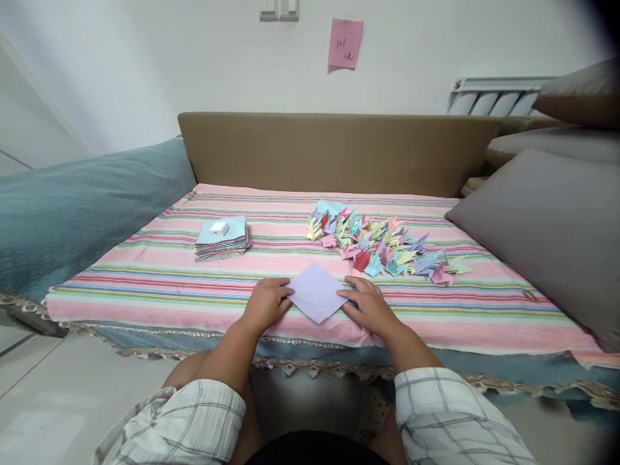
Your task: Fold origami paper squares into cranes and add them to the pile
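A square sheet of lavender paper (317, 294) lies on the striped cover, turned so that its corners point left, right, toward me and away. My left hand (268, 300) has hold of its left corner between the fingers. At the opposite corner, my right hand (369, 302) grips the paper with thumb and fingers, the fingertips showing on top. Beyond my right hand spreads a heap of folded paper cranes (382, 245) in many colours. Farther off to the left stands a stack of coloured paper (223, 242) with a small white block (219, 228) on it.
The striped cover (145, 284) lies over a sofa seat with a brown backrest (314, 152). Grey cushions (547, 226) pile up on the right. A blue-covered armrest (97, 206) bounds the left side. One pink note (345, 44) is stuck to the wall.
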Motion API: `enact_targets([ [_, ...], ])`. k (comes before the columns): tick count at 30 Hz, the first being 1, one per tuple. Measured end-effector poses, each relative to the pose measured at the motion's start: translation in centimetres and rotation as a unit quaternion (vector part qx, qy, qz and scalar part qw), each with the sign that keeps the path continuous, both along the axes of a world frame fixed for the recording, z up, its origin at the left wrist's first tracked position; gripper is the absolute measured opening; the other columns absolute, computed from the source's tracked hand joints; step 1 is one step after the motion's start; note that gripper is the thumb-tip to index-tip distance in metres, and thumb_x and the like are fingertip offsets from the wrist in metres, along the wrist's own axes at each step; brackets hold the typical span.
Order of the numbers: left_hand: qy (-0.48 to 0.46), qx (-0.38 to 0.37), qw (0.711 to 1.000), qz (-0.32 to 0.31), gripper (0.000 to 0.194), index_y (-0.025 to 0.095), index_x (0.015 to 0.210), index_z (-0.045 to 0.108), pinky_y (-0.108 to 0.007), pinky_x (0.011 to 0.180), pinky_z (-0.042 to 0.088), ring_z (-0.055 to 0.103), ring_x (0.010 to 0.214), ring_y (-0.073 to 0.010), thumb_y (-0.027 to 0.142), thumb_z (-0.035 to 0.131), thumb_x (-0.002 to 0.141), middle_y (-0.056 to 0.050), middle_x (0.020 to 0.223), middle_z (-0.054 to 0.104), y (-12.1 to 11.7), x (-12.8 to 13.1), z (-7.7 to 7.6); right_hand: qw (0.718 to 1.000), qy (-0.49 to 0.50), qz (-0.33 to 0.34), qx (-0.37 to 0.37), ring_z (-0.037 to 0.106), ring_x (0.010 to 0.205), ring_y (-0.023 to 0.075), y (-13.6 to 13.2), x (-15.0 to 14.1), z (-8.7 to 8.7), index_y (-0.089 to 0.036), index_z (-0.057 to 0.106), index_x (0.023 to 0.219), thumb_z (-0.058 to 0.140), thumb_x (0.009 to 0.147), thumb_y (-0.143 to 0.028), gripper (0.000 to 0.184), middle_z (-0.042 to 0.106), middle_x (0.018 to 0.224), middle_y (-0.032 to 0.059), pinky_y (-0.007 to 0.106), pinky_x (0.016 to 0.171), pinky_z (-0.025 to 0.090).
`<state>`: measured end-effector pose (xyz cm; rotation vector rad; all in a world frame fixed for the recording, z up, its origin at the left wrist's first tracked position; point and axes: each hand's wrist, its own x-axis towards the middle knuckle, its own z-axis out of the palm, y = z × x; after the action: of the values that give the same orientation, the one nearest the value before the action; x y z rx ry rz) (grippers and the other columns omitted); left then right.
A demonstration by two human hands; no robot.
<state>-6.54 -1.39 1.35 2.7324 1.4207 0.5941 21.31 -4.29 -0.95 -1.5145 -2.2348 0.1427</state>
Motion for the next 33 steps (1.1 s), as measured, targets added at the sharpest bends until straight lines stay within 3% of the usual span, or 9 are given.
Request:
enact_targets([
  [7,-0.023,-0.019,0.998,0.063,0.019,0.022,0.088,0.071,-0.037,0.089,0.045,0.058,0.102,-0.0245,0.028,0.058,0.076,-0.007,0.113,0.064,0.5,-0.6,-0.2,0.999,0.031,-0.013,0.023,0.046,0.113,0.0237,0.4,0.1,-0.4,-0.028,0.068,0.101,0.055,0.080,-0.022,0.026,0.054,0.123,0.0072,0.042,0.093,0.037],
  [14,-0.083,-0.063,0.990,0.094,0.015,0.024,0.072,0.072,-0.036,0.087,0.045,0.056,0.107,-0.0243,0.033,0.060,0.075,-0.005,0.108,0.066,0.7,-0.7,0.2,0.998,0.054,-0.028,0.018,0.048,0.112,0.0228,0.7,0.2,-0.5,-0.025,0.070,0.092,0.051,0.084,-0.031,0.021,0.056,0.121,0.0065,0.040,0.092,0.038],
  [25,-0.086,-0.024,0.989,0.119,0.030,0.020,0.061,0.060,-0.036,0.086,0.042,0.055,0.106,-0.0250,0.040,0.050,0.081,-0.007,0.091,0.068,0.7,0.3,0.2,0.990,0.063,-0.123,0.015,0.048,0.108,0.0225,1.1,-1.0,-0.2,-0.021,0.066,0.076,0.045,0.086,-0.040,0.030,0.058,0.115,0.0085,0.038,0.089,0.037],
  [33,-0.050,-0.008,0.985,0.162,0.025,0.019,0.062,0.055,-0.034,0.080,0.042,0.058,0.092,-0.0237,0.039,0.055,0.078,-0.006,0.080,0.065,0.6,0.8,0.1,0.986,0.043,-0.159,0.040,0.051,0.089,0.0194,1.2,-1.5,-0.1,-0.020,0.055,0.063,0.052,0.081,-0.039,0.026,0.059,0.088,0.0051,0.030,0.076,0.037],
])
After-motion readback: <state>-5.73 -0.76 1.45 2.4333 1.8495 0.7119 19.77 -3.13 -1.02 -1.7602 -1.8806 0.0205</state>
